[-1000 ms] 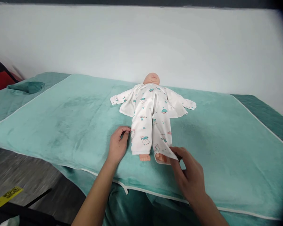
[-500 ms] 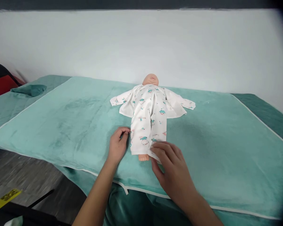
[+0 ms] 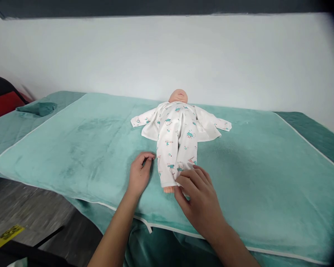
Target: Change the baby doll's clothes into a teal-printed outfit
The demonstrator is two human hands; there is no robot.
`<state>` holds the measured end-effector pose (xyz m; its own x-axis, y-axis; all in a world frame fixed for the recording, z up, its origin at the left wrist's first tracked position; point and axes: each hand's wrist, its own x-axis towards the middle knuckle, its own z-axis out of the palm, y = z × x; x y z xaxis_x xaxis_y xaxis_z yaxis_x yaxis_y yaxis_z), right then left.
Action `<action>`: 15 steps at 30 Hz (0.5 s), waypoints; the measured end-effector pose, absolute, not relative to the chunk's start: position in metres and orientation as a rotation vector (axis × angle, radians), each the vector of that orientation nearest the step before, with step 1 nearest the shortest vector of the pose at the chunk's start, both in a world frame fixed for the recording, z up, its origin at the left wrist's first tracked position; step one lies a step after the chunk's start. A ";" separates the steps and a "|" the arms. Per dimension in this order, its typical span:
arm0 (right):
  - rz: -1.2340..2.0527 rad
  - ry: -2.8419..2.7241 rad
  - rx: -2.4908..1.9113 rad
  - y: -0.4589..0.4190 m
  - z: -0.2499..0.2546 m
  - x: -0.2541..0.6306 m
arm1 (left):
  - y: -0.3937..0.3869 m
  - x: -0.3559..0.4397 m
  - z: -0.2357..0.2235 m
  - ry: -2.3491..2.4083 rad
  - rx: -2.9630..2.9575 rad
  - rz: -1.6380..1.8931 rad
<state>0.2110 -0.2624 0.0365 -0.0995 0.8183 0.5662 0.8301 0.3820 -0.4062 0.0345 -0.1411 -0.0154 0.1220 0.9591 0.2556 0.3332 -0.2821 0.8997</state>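
Note:
A baby doll lies on its back with its head toward the wall. It wears a white printed baby jacket, its sleeves spread to both sides, and matching baby trousers. Bare toes show below the trouser cuff on the left of the view; the other foot is hidden by my hand. My right hand pinches the cuff of the right-side trouser leg between thumb and fingers. Just beside the left-side leg, my left hand rests on the bedding, thumb and fingertips drawn together, with nothing visible in them.
A light green plush cover with white piping spreads under the doll. Darker green bedding shows at both ends, with a small green cushion at the left. Behind is a white wall. A red and black object stands far left.
My left fingertips have come slightly away from the trouser leg's edge. My right hand has shifted a little left at the cuff. The whole view has moved slightly.

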 end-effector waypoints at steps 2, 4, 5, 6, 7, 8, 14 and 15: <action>-0.013 -1.877 -1.394 -0.266 0.037 0.211 | -0.141 0.034 -0.016 1.255 1.715 1.167; -0.005 -1.866 -1.412 -0.271 0.032 0.213 | -0.141 0.034 -0.016 1.259 1.711 1.168; -0.004 -1.859 -1.432 -0.273 0.029 0.214 | -0.141 0.034 -0.016 1.262 1.709 1.167; -0.003 -1.848 -1.451 -0.276 0.024 0.216 | -0.141 0.034 -0.016 1.264 1.708 1.166; 0.000 -1.834 -1.461 -0.279 0.020 0.217 | -0.141 0.035 -0.015 1.264 1.707 1.165; 0.006 -1.818 -1.459 -0.282 0.016 0.219 | -0.142 0.035 -0.015 1.263 1.705 1.166; 0.047 -1.679 -1.378 -0.302 0.009 0.229 | -0.142 0.035 -0.015 1.265 1.694 1.173; 0.066 -1.692 -1.368 -0.304 0.009 0.232 | -0.142 0.035 -0.015 1.264 1.693 1.170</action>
<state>0.2323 -0.3044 0.0094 0.0505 0.7919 0.6086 0.7418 0.3783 -0.5537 0.0350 -0.1419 -0.0152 0.1111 0.9629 0.2459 0.3195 -0.2689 0.9086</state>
